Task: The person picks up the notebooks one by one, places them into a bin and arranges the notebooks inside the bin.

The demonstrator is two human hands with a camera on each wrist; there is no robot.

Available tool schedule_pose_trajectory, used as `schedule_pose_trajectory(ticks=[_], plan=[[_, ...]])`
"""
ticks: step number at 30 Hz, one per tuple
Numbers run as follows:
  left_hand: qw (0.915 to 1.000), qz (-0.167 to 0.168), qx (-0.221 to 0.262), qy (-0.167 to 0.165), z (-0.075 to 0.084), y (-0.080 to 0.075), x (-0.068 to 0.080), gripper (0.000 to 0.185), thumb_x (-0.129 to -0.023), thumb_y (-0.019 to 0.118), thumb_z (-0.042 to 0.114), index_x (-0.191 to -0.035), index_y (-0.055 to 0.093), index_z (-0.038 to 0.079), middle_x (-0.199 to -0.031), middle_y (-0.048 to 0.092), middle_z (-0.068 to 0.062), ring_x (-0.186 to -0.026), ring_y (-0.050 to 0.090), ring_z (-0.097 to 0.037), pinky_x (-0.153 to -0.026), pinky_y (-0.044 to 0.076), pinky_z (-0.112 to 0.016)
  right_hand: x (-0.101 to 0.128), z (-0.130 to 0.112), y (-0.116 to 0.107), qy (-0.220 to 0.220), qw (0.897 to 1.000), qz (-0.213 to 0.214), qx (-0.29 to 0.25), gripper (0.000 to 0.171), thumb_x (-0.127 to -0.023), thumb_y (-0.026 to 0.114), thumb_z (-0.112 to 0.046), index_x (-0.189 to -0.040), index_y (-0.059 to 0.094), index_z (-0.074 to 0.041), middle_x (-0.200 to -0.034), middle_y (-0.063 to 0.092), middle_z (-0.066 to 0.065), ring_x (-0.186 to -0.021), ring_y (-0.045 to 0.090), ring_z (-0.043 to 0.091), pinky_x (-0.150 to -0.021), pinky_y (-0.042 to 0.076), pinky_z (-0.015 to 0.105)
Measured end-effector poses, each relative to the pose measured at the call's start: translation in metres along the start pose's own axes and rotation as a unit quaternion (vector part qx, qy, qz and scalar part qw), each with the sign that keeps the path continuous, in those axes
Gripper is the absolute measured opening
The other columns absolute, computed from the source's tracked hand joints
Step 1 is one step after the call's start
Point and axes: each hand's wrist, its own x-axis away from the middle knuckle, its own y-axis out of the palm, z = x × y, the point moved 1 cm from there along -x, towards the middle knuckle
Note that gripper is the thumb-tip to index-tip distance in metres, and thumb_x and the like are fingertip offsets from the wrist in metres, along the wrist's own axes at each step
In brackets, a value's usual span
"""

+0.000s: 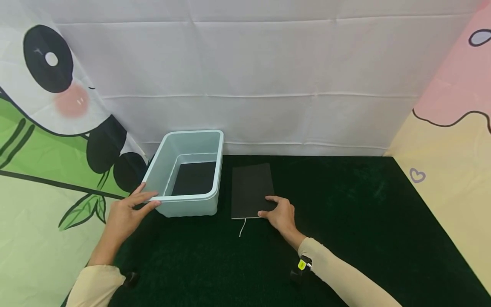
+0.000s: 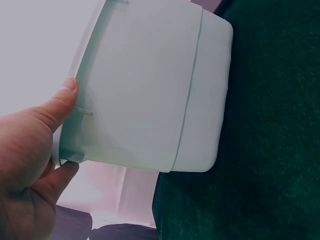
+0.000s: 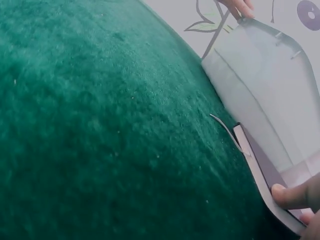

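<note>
Pale-green bin [image 1: 189, 204] corner gripped by left hand [image 1: 126, 213] — right hand [image 1: 280, 213] pinches black notebook [image 1: 251, 189].

A smooth, faintly glossy plastic is seen in the pale bin [image 1: 189, 204]; the notebook [image 1: 251, 187] is covered in matt black; the table [image 1: 345, 221] is clad in napped green velvet-like cloth.
</note>
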Motion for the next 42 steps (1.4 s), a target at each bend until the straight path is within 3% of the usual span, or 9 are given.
schedule_pose_trajectory(ticks=[7, 16, 25, 33, 42], plan=[[1.0, 0.003, 0.002, 0.001, 0.0, 0.002, 0.001, 0.035, -0.091, 0.079, 0.024, -0.121, 0.075, 0.006, -0.144, 0.056, -0.023, -0.127, 0.055, -0.055, -0.091, 0.045, -0.07, -0.005, 0.001, -0.012, 0.024, 0.999, -0.027, -0.029, 0.05, -0.079, 0.089, -0.011, -0.126, 0.073, -0.013, -0.139, 0.064, 0.017, -0.122, 0.064, 0.036, -0.097, 0.052, 0.05], [1.0, 0.002, 0.002, 0.004, 0.001, 0.003, 0.0, 0.036, -0.091, 0.079, 0.024, -0.121, 0.075, 0.006, -0.145, 0.055, -0.022, -0.127, 0.054, -0.054, -0.091, 0.045, -0.07, -0.018, -0.002, -0.024, 0.052, 0.989, -0.116, -0.074, 0.047, -0.083, 0.085, -0.007, -0.127, 0.073, -0.013, -0.151, 0.052, 0.018, -0.135, 0.053, 0.039, -0.101, 0.049, 0.051], [1.0, 0.006, -0.001, 0.003, 0.001, 0.002, 0.001, 0.035, -0.09, 0.08, 0.024, -0.12, 0.076, 0.007, -0.145, 0.056, -0.022, -0.127, 0.055, -0.054, -0.091, 0.045, -0.069, -0.024, -0.003, -0.032, 0.065, 0.979, -0.169, -0.095, 0.052, -0.081, 0.087, -0.01, -0.13, 0.071, -0.014, -0.158, 0.042, 0.018, -0.139, 0.05, 0.039, -0.103, 0.048, 0.05], [1.0, -0.003, 0.007, 0.001, -0.001, 0.0, 0.001, 0.035, -0.092, 0.079, 0.024, -0.121, 0.075, 0.006, -0.146, 0.054, -0.024, -0.128, 0.053, -0.055, -0.093, 0.043, -0.071, -0.026, 0.004, -0.033, 0.103, 0.943, -0.213, -0.236, 0.058, -0.084, 0.079, 0.006, -0.138, 0.063, -0.006, -0.164, 0.026, 0.025, -0.141, 0.046, 0.04, -0.089, 0.057, 0.035], [0.9999, 0.004, -0.01, 0.004, -0.002, -0.002, 0.004, 0.033, -0.091, 0.079, 0.024, -0.12, 0.076, 0.009, -0.144, 0.056, -0.021, -0.127, 0.056, -0.052, -0.091, 0.047, -0.064, -0.024, 0.009, -0.035, 0.131, 0.907, -0.233, -0.325, 0.063, -0.09, 0.074, 0.004, -0.148, 0.054, -0.008, -0.169, 0.013, 0.021, -0.15, 0.033, 0.035, -0.101, 0.051, 0.039]])
